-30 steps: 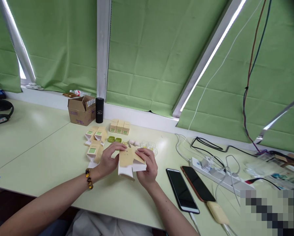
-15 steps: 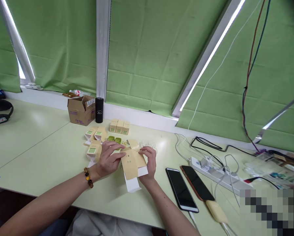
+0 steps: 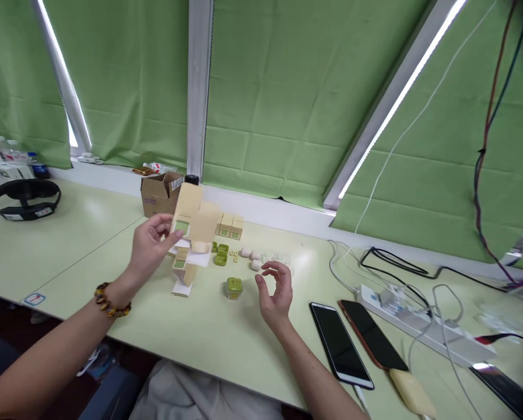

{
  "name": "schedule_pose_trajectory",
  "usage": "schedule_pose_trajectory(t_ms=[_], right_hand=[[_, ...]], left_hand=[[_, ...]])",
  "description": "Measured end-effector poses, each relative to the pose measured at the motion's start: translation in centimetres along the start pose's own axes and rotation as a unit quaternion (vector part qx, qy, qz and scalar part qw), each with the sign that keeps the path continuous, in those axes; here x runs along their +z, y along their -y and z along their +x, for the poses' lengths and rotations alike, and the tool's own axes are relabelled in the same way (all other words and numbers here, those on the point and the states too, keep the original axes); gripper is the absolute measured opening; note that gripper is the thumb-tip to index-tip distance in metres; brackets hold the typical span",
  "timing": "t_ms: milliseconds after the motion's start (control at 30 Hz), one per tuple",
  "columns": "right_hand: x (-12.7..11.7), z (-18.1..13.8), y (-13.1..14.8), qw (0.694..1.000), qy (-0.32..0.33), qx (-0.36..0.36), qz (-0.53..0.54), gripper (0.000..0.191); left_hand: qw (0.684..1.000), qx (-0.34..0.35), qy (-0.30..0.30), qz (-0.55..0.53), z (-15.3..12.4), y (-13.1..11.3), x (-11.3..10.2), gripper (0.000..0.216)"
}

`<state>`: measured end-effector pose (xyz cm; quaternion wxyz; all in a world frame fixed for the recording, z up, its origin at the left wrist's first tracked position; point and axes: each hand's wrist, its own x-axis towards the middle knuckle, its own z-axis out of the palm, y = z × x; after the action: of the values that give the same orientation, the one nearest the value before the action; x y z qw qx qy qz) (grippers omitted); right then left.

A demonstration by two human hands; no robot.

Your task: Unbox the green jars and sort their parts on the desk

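Observation:
My left hand (image 3: 150, 245) pinches an unfolded tan cardboard box (image 3: 204, 221) by its left edge, holding it above the table. White inner flaps hang from its lower side. My right hand (image 3: 277, 294) is empty, its fingers curved and apart over the table. Just left of it stands a small clear jar with a green lid (image 3: 234, 287). Under the lifted carton, another partly folded box (image 3: 183, 271) lies on the table. Several green lids (image 3: 221, 255) sit behind the jar, beside tiny yellow pieces (image 3: 234, 255) and small pale pink pieces (image 3: 256, 264).
Small finished boxes (image 3: 231, 226) stand at the back, right of an open brown carton (image 3: 158, 195). To the right lie two phones (image 3: 340, 344), a yellow power bank (image 3: 412, 394) and a power strip (image 3: 423, 321) with tangled cables. A black headset (image 3: 27, 201) rests far left.
My left hand has carried the unfolded box up and left, away from my right hand, which has let go of it. The green-lidded jar now shows on the table. The view has shifted left.

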<state>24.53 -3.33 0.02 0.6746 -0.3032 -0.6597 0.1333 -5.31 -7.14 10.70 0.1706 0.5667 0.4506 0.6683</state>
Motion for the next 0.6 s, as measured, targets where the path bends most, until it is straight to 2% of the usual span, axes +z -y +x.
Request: schedule_pose_trajectory(t_ms=[67,167,233,300,400,600], right_hand=[[0.0,-0.1,-0.1,1.000,0.006,0.002,-0.004,0.022],[0.0,-0.2,-0.2,1.000,0.018,0.013,-0.010,0.021],[-0.1,-0.2,-0.3,0.999,0.026,0.022,-0.014,0.020],[0.0,-0.2,-0.4,0.999,0.032,0.025,-0.020,0.019],[0.0,-0.3,-0.5,0.998,0.041,0.020,-0.032,0.018],[0.0,-0.2,-0.4,0.997,0.060,0.004,-0.055,0.015]], left_hand=[[0.997,-0.049,-0.002,0.059,0.4,1.0,-3.6,0.050],[0.979,-0.140,0.016,0.146,0.2,3.8,-8.5,0.053],[0.954,-0.197,0.062,0.219,-0.2,5.9,-11.1,0.055],[0.936,-0.228,0.092,0.253,-0.6,7.7,-12.6,0.056],[0.923,-0.255,0.110,0.266,-1.1,9.5,-13.0,0.056],[0.911,-0.284,0.142,0.262,-1.6,11.0,-10.6,0.055]])
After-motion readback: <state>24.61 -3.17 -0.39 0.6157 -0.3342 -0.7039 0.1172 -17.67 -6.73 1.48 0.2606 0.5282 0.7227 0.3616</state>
